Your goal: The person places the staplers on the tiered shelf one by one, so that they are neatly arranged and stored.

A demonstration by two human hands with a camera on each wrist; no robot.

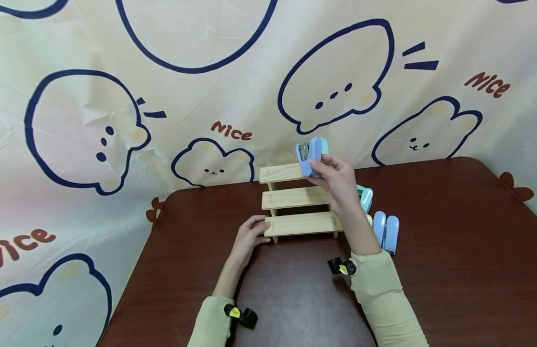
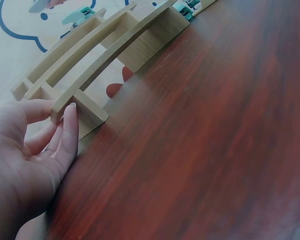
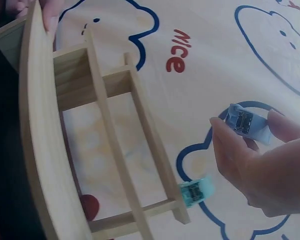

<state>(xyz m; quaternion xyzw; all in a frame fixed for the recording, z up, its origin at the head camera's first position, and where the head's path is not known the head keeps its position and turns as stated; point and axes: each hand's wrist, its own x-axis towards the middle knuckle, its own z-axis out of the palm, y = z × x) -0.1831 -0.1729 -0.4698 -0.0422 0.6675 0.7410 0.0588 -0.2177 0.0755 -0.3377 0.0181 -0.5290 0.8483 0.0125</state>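
Observation:
A pale wooden three-step rack [image 1: 296, 198] stands on the table. At the left end of its lowest step, my left hand [image 1: 249, 236] pinches the board between thumb and fingers; the left wrist view shows this hand [image 2: 35, 145] close up. My right hand [image 1: 337, 180] holds a blue stapler [image 1: 309, 155] over the top step, and the same stapler [image 3: 247, 124] appears between thumb and fingers in the right wrist view. A teal stapler [image 3: 196, 192] sits at the right end of the top step, mostly hidden behind the blue one in the head view.
Right of the rack, another teal stapler [image 1: 365, 197] and two blue staplers [image 1: 391, 233] lie on the table, partly beside my right forearm. A cream item [image 1: 370, 220] peeks out there. Behind the dark red-brown table [image 1: 446, 241] hangs a printed cloth [image 1: 233, 106].

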